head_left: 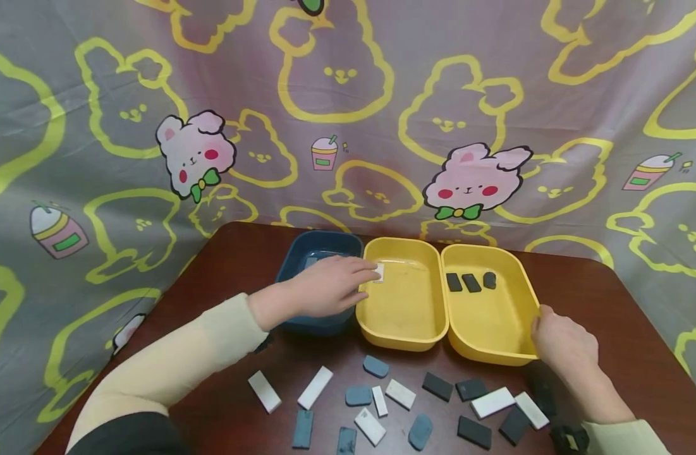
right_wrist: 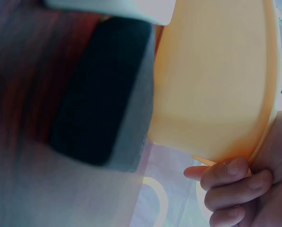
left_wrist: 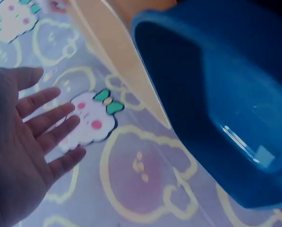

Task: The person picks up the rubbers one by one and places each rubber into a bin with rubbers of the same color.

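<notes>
Fingers spread, my left hand (head_left: 330,285) hovers over the blue bin (head_left: 291,259) and the left side of the middle yellow bin (head_left: 407,297). A small white block (head_left: 380,272) shows just beyond its fingertips, inside that yellow bin. In the left wrist view the palm and straight fingers hold nothing. With curled fingers, my right hand (head_left: 565,338) grips the outer rim of the right yellow bin (head_left: 495,325), near its front corner. Three black blocks (head_left: 471,282) lie in a row inside that bin. Greyish pieces in the blue bin are partly hidden behind my left hand.
Several white blocks (head_left: 315,387), blue-grey blocks (head_left: 358,396) and black blocks (head_left: 474,432) lie scattered on the brown table (head_left: 228,379) in front of the bins. A patterned cloth (head_left: 376,170) hangs behind the table's back edge.
</notes>
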### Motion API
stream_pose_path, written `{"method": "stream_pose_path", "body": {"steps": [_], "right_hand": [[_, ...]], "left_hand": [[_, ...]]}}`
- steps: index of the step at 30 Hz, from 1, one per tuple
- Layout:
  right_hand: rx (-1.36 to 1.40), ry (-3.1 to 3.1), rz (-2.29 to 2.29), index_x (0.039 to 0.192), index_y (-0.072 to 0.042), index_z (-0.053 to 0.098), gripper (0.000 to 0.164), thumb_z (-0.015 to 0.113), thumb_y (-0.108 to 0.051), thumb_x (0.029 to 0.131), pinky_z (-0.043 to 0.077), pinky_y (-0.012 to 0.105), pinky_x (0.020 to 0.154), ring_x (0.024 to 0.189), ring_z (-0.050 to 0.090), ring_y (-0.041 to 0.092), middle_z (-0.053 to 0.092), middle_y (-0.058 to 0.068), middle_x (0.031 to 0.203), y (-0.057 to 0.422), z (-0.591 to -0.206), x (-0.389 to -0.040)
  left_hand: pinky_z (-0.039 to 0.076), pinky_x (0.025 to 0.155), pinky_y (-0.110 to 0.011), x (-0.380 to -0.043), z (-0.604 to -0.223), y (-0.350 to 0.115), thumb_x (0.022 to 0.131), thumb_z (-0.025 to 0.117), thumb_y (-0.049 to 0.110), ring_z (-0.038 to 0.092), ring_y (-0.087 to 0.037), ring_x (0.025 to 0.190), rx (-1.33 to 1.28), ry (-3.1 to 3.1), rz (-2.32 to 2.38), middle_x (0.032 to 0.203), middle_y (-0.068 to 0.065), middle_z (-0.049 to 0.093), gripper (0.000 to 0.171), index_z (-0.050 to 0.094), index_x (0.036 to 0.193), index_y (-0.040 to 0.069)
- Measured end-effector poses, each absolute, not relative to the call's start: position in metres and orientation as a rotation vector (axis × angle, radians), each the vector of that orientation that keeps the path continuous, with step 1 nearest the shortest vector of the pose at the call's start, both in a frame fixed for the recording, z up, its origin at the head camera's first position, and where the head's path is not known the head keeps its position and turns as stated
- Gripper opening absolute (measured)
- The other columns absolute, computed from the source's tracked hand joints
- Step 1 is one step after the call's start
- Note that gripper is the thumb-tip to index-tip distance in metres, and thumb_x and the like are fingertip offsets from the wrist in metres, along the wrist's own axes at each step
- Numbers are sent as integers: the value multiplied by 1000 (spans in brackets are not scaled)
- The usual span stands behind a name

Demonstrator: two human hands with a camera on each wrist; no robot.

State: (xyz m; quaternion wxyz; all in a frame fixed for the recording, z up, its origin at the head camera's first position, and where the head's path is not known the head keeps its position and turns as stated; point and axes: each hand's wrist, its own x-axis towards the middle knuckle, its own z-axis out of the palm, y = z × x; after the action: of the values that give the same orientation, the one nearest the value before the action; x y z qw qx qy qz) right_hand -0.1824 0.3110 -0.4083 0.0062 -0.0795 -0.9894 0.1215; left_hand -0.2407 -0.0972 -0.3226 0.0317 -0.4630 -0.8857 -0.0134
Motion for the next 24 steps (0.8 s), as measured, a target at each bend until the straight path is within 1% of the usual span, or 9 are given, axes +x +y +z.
{"method": "stream_pose_path", "body": {"steps": [3,7,10,13,15,17,21,24], "right_hand": [[-259,-3104,382,108,16,44,34,44,-16,97,42,38,49,54,43,25,41,10,61,310,-409,-183],[-249,-3107,385,106,15,45,32,45,-15,96,42,38,48,54,43,25,41,10,61,310,-410,-181],[-232,-3099,382,104,15,45,31,47,-15,95,42,38,48,53,42,25,40,10,60,312,-410,-180],[-235,-3097,385,106,15,45,32,46,-15,95,42,39,48,53,42,26,41,10,61,313,-409,-181],[-242,-3097,388,105,15,45,32,46,-15,95,42,39,48,53,43,26,41,10,61,313,-409,-182],[-253,-3101,394,106,15,44,32,45,-15,96,42,39,49,54,43,26,41,10,61,313,-409,-183],[-261,-3107,398,106,15,44,32,43,-16,97,41,39,49,54,43,26,41,10,61,313,-409,-183],[-261,-3108,395,106,15,45,32,42,-16,97,41,38,48,54,43,25,40,10,61,313,-409,-184]], "left_hand": [[38,105,-39,-222,-327,-122,96,62,32,46,-19,130,-1414,-2706,-167,140,-3,52,46,55,138,14],[41,102,-38,-194,-337,-147,95,64,33,48,-16,127,-1383,-2734,-259,138,0,54,45,57,136,16],[44,99,-37,-173,-350,-156,94,65,30,50,-14,125,-1383,-2793,-339,137,1,55,42,59,134,17],[46,97,-34,-158,-366,-158,94,67,23,51,-12,124,-1413,-2890,-431,137,1,54,41,59,133,16],[46,96,-34,-153,-376,-159,92,68,18,50,-11,125,-1451,-2958,-465,139,1,53,42,58,134,15],[46,96,-33,-150,-385,-159,91,69,16,48,-11,127,-1484,-3013,-461,142,0,51,46,57,135,15],[45,97,-34,-151,-401,-161,90,70,19,46,-11,129,-1495,-3071,-385,144,1,49,49,57,137,17],[45,97,-35,-152,-410,-162,91,68,20,46,-11,129,-1483,-3095,-331,142,1,50,48,57,137,17]]}}
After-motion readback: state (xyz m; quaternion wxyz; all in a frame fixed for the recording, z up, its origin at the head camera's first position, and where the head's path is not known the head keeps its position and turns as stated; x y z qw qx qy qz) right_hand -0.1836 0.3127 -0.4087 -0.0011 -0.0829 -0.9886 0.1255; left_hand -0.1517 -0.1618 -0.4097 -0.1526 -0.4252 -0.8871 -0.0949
